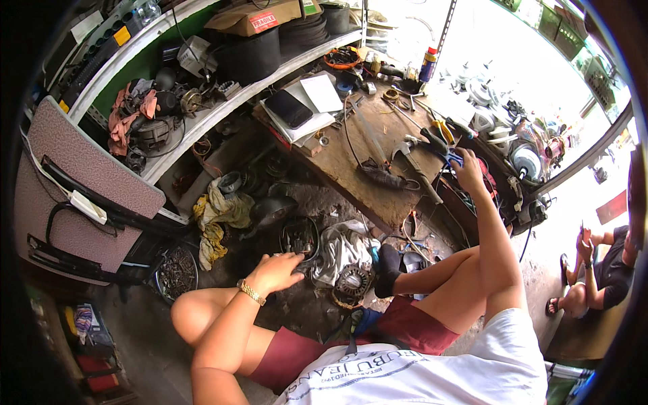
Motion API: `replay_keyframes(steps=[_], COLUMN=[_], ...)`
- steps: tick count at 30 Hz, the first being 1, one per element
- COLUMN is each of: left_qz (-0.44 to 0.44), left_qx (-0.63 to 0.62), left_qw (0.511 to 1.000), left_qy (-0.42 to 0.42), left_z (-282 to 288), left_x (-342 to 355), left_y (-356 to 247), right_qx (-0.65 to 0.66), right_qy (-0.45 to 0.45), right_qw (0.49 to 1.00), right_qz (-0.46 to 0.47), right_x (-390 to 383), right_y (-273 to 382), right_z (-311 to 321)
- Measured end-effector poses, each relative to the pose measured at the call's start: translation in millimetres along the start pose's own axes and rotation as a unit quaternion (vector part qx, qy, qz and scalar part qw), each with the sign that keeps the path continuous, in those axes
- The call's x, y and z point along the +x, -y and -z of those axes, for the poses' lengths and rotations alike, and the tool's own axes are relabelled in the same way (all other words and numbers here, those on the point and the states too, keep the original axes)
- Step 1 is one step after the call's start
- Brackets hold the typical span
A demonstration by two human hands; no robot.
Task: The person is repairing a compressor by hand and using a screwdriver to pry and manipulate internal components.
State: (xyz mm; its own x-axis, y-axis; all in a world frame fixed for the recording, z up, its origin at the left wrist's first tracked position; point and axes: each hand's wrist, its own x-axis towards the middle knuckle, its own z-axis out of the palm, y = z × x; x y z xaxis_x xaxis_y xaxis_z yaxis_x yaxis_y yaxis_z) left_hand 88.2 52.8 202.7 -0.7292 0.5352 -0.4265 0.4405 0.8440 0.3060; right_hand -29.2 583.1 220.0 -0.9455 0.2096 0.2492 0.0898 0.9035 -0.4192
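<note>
My right hand (469,170) is at the right edge of the wooden workbench, its fingers closed on a blue-handled tool (449,158) whose kind I cannot make out. Beside it are pliers with yellow and black handles (443,131) and a hammer (420,170) lying across the bench edge. My left hand (275,271), with a gold watch at the wrist, hangs above my left knee, fingers loosely stretched and nothing in them. Just past its fingertips sits a dark round container (299,237) with small parts inside. A ring-shaped motor stator (352,281) lies on the floor near my foot.
The workbench (378,202) carries a phone (290,109), papers, an orange bowl (342,57) and a spray can (428,64). Shelves with motors and tubs line the left. A basin of small metal parts (177,271) stands below. Another person (594,270) sits at the right.
</note>
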Motion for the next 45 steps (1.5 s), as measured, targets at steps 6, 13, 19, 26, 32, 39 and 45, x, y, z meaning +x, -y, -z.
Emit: replay_keyframes(steps=[6,13,19,26,32,39,45], left_qz=[0.031,-0.038,-0.029,-0.009,-0.025,0.01,0.119], left_qx=[0.015,0.008,0.021,0.018,-0.307,-0.828,-0.78], left_qw=[0.991,0.998,0.992,0.994,0.948,0.555,0.612], left_qy=[0.129,0.057,0.118,0.108,-0.085,0.08,0.043], left_z=[-5,-33,-26,-23,-50,-33,-69], left_x=[-9,-3,-1,-2,18,16,14], left_y=[-19,-26,-37,-32,-6,-14,-17], right_qx=[-0.114,-0.143,-0.055,0.174,0.647,0.738,0.588], right_qy=[-0.005,0.092,-0.01,0.075,0.213,0.328,0.418], right_qw=[0.993,0.981,0.996,0.982,0.723,0.477,0.635], right_qz=[-0.033,-0.094,-0.073,-0.009,-0.118,-0.346,-0.276], right_x=[8,5,-3,-17,-89,-238,-285], right_y=[-38,-3,26,98,169,198,205], right_z=[-70,-57,-50,4,23,-100,-149])
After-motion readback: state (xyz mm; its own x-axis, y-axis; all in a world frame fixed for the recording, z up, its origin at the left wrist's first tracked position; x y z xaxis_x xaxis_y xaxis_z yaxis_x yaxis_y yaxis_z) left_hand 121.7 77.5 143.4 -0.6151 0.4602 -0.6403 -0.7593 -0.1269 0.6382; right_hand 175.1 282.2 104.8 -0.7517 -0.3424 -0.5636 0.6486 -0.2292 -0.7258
